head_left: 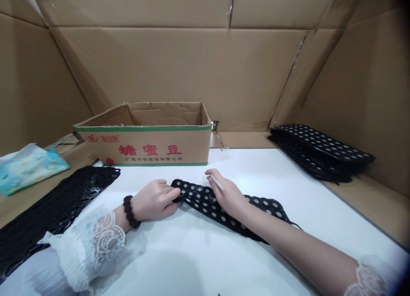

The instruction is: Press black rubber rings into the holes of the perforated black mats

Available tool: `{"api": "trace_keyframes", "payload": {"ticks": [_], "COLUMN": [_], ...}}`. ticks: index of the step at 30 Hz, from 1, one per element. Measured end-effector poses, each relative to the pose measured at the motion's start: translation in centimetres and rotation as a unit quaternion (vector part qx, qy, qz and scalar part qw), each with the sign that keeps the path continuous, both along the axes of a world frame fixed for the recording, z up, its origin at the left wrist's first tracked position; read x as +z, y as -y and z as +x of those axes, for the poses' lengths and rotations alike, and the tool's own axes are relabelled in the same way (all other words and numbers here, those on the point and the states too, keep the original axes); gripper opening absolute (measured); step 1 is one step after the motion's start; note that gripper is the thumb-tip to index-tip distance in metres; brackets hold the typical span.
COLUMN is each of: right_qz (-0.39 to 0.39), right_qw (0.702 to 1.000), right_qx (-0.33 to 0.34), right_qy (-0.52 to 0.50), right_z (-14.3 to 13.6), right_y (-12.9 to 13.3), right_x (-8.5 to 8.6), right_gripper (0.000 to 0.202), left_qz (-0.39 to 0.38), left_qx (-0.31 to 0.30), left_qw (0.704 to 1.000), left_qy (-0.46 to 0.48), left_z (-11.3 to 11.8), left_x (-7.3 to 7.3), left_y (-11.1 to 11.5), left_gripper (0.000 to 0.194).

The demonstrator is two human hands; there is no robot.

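Note:
A long black strip with rows of pale round dots (198, 198) lies slantwise on the white tabletop. My left hand (156, 198) is closed on the strip's left end, pinching it between thumb and fingers. Over the strip's middle rests my right hand (229, 195), its fingers closed round a thin white stick (217, 182). The stick's lower end is hidden in the hand. My right forearm covers part of the strip's right half. Whether the dots are holes or printed spots, I cannot tell.
A cardboard box (147, 146) with red lettering stands behind my hands. Black openwork pieces (60, 206) lie at left, near a blue-green soft packet (32, 165). Stacked black dotted pieces (323, 148) lie at right. Cardboard walls (173, 69) enclose the white table (179, 253).

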State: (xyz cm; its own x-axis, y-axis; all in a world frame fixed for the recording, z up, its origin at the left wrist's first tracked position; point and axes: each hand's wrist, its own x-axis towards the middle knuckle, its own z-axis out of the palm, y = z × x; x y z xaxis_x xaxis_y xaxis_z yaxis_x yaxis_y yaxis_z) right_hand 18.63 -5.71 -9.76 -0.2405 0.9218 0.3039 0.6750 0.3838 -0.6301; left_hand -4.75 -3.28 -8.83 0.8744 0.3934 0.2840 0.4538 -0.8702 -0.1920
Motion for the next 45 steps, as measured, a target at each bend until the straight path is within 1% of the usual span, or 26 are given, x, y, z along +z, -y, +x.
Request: {"api": "trace_keyframes", "payload": {"ticks": [2,4,6,11,14,16,18,20,22,23,25,26,27,28,29,31,32,34,36,38,40,45], "right_qz": [0.040,0.069,0.072,0.088,0.065,0.054,0.061,0.062,0.074,0.093,0.124,0.098,0.046,-0.013,-0.084,-0.191,-0.225,-0.249,-0.245,-0.236,-0.217,-0.123], "right_qw": [0.994,0.981,0.969,0.947,0.943,0.940,0.933,0.929,0.940,0.952,0.981,0.994,0.997,0.988,0.971,0.936,0.925,0.917,0.921,0.927,0.937,0.965], "right_qx": [0.025,0.015,-0.008,-0.032,-0.043,-0.049,-0.035,-0.001,0.015,0.015,0.015,0.013,0.011,0.004,0.003,-0.003,-0.002,0.001,0.003,-0.009,-0.031,-0.076], "right_qy": [0.097,0.181,0.238,0.307,0.324,0.335,0.354,0.364,0.333,0.293,0.151,0.049,-0.057,-0.154,-0.222,-0.296,-0.308,-0.311,-0.304,-0.291,-0.273,-0.219], "right_z": [-0.1,-0.2,-0.2,-0.2,0.1,0.7,1.8,2.8,3.3,3.2,2.3,1.6,0.8,0.0,-0.7,-1.6,-1.8,-1.9,-1.8,-1.8,-1.9,-2.3], "right_y": [0.3,0.4,0.2,-0.2,0.0,0.0,-0.3,-0.6,-0.7,-0.6,0.1,0.5,0.9,1.4,1.7,2.2,2.4,2.5,2.6,2.7,2.9,3.0], "right_x": [-0.2,-0.5,-0.8,-0.9,-0.8,-0.9,-0.8,-0.5,0.2,0.7,1.6,2.0,2.2,2.3,2.2,1.6,1.2,0.4,-0.2,-0.5,-0.7,-1.0], "right_gripper": [0.028,0.030,0.030,0.022,0.019,0.020,0.022,0.021,0.018,0.017,0.020,0.023,0.027,0.031,0.035,0.035,0.032,0.025,0.020,0.015,0.013,0.016], "left_qz": [0.012,0.028,0.044,0.053,0.050,0.047,0.042,0.035,0.027,0.023,0.010,0.005,0.001,0.000,0.000,-0.001,-0.002,-0.004,0.000,0.006,0.011,0.019], "left_qx": [-0.014,-0.031,-0.044,-0.059,-0.062,-0.067,-0.073,-0.079,-0.080,-0.076,-0.062,-0.055,-0.050,-0.047,-0.045,-0.048,-0.051,-0.059,-0.065,-0.066,-0.063,-0.055], "left_qw": [1.000,0.999,0.997,0.996,0.996,0.996,0.996,0.996,0.996,0.997,0.998,0.998,0.998,0.999,0.999,0.999,0.998,0.998,0.998,0.998,0.998,0.998], "left_qy": [0.017,0.032,0.040,0.042,0.040,0.034,0.023,0.001,-0.019,-0.024,-0.027,-0.027,-0.027,-0.027,-0.028,-0.026,-0.025,-0.023,-0.025,-0.023,-0.016,-0.008], "left_z": [0.1,0.3,0.4,0.5,0.7,1.1,1.7,2.4,3.0,3.2,3.4,3.4,3.4,3.3,3.3,3.2,3.2,3.2,3.3,3.4,3.5,3.6], "left_x": [0.0,-0.1,-0.2,-0.3,-0.4,-0.5,-0.7,-0.8,-0.9,-1.0,-1.0,-1.0,-1.0,-1.0,-1.0,-1.0,-1.0,-0.9,-0.9,-0.9,-1.0,-1.3], "left_y": [0.2,0.4,0.6,0.9,1.1,1.5,1.9,2.5,2.9,3.0,3.1,3.1,3.1,3.1,3.1,3.0,3.0,3.0,3.0,3.1,3.1,3.3], "left_gripper": [0.014,0.014,0.013,0.014,0.014,0.014,0.013,0.012,0.010,0.010,0.009,0.009,0.009,0.009,0.009,0.009,0.010,0.011,0.012,0.012,0.012,0.012]}}
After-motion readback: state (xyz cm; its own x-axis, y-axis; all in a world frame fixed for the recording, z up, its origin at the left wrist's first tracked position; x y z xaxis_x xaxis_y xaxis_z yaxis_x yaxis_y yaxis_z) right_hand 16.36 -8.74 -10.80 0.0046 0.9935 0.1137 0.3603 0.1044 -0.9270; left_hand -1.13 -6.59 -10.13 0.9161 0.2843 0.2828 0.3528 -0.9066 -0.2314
